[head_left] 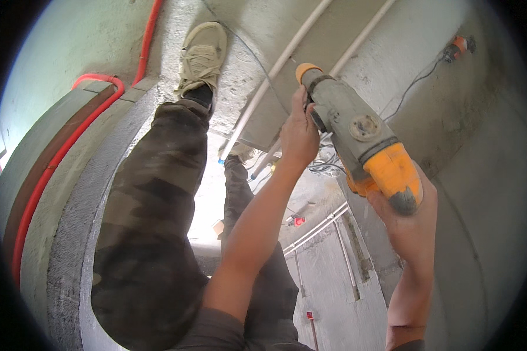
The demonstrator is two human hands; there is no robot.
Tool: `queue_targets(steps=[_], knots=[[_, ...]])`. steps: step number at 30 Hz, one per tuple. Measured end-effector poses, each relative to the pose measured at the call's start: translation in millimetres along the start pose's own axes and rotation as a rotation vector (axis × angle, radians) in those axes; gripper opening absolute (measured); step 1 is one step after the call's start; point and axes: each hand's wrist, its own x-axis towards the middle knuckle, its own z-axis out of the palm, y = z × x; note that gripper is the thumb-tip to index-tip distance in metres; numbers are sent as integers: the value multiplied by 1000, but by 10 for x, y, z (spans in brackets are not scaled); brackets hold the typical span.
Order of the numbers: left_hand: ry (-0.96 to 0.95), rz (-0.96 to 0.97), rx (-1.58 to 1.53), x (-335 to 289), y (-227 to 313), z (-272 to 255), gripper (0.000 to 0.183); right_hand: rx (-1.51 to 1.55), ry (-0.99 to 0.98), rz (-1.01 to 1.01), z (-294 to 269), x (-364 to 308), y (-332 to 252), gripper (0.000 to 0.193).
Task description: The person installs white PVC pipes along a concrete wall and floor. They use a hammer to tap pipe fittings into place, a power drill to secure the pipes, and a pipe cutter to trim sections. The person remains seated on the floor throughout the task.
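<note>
A grey and orange rotary hammer drill (363, 120) is held in both my hands, its orange-collared nose toward the concrete surface beside the white pipes. My left hand (300, 133) is closed round the grip near the front of the tool, with fingers partly hidden behind it. At the back, my right hand (413, 213) wraps round the orange rear handle; the trigger is hidden. Only a thin short piece of what looks like a bit shows past the collar, and I cannot tell whether it touches the concrete.
Two white pipes (275, 73) run across the concrete near the drill. An orange tool (459, 48) with a cord lies at the far right. Red conduit (52, 164) bends along the ledge at left. My camouflage-trousered leg (152, 205) and pale shoe (202, 58) are left of the drill.
</note>
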Motion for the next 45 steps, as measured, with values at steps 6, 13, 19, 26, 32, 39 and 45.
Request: queue_targets(steps=[6,13,19,26,32,39,45], knots=[[0,20,61,83,91,-35,50,37,-23,-17,-35,127,-64,28],[60,30,42,97,47,-1,24,-16,-27,-14,-6,122,-159,26],[24,30,30,107,60,0,27,-1,-42,8,-28,139,-209,27],[-53,17,15,156,14,26,19,3,-60,-13,-85,209,-155,32],[-34,34,-163,280,-72,51,20,-93,-82,-12,-86,357,-230,35],[-133,-29,-576,307,-221,-24,36,-256,-161,81,68,391,-516,44],[-96,-18,-482,348,-110,-67,34,-210,-235,104,89,482,-585,46]])
